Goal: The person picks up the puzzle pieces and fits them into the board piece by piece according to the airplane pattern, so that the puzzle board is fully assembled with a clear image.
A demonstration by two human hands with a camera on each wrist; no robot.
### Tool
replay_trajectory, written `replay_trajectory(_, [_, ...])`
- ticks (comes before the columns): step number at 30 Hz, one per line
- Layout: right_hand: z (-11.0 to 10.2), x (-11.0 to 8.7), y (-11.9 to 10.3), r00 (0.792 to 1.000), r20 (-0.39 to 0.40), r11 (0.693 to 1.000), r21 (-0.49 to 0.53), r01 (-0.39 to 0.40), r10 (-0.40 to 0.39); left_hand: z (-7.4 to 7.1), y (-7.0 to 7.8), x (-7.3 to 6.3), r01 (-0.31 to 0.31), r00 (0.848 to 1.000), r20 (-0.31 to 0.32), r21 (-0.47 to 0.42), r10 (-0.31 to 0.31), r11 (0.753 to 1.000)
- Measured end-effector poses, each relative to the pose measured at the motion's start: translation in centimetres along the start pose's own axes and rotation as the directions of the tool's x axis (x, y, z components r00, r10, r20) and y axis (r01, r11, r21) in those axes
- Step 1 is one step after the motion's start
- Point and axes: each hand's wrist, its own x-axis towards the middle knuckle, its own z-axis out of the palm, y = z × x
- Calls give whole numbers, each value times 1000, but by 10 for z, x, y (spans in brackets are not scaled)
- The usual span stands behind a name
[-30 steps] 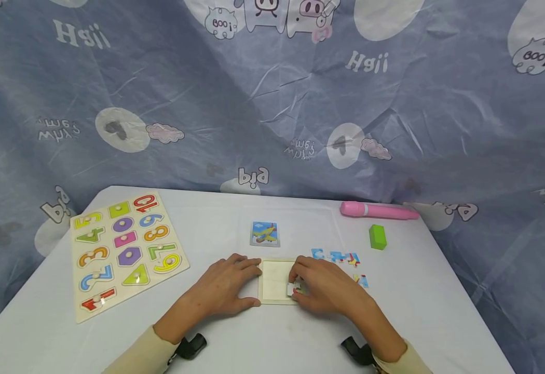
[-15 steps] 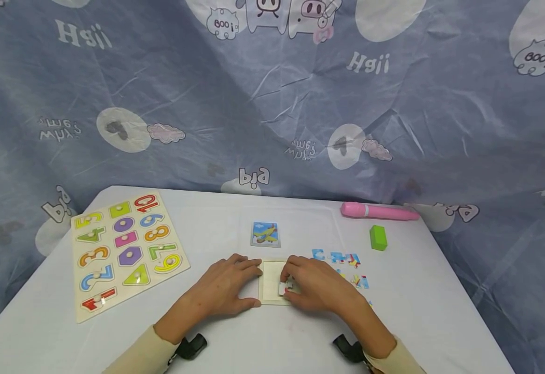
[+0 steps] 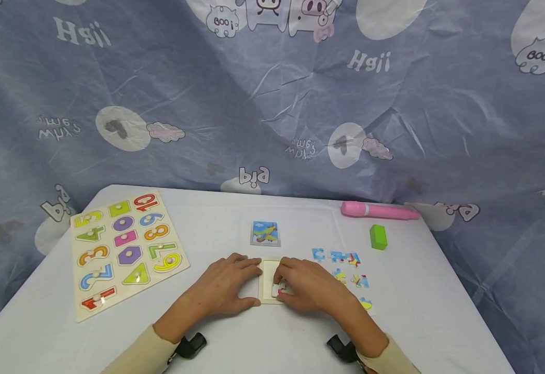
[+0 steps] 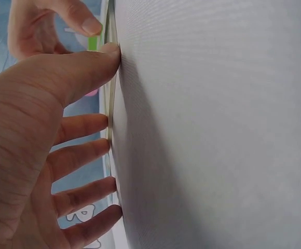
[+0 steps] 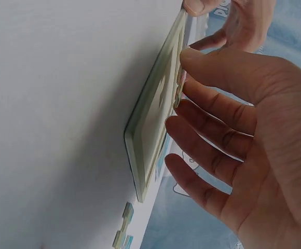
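A shallow wooden puzzle tray (image 3: 267, 272) lies between the hands in the head view, its right part hidden under my right hand (image 3: 307, 285). That hand pinches a small jigsaw piece (image 3: 276, 289) between thumb and fingertips, over the tray's bare inside. In the right wrist view the piece (image 5: 179, 94) shows edge-on at the fingertips, close over the tray (image 5: 135, 140). My left hand (image 3: 223, 285) rests on the table with fingers spread. Its thumb and fingertips touch the tray's left side, as the left wrist view shows along the tray edge (image 4: 111, 98).
Several loose jigsaw pieces (image 3: 360, 281) lie right of the tray. Behind it is a small airplane picture (image 3: 265, 234). A number and shape board (image 3: 113, 210) lies at left. A green block (image 3: 378, 237) and a pink pen-shaped object (image 3: 384, 211) are at back right.
My right hand has slid left across the tray with the jigsaw piece, uncovering more loose pieces on the right. The left hand and tray have stayed in place.
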Motion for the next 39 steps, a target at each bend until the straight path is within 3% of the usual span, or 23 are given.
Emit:
replay_trajectory(9, [5,3,-3,999,-5,999,-21,48,-48,0,1,0,-3,1000,-4,-10,3,1000])
replay_trajectory(39, [11,9,-4,996,7,995,47,87,-87,-1,-1,0,-7,1000,-11,-15,7,1000])
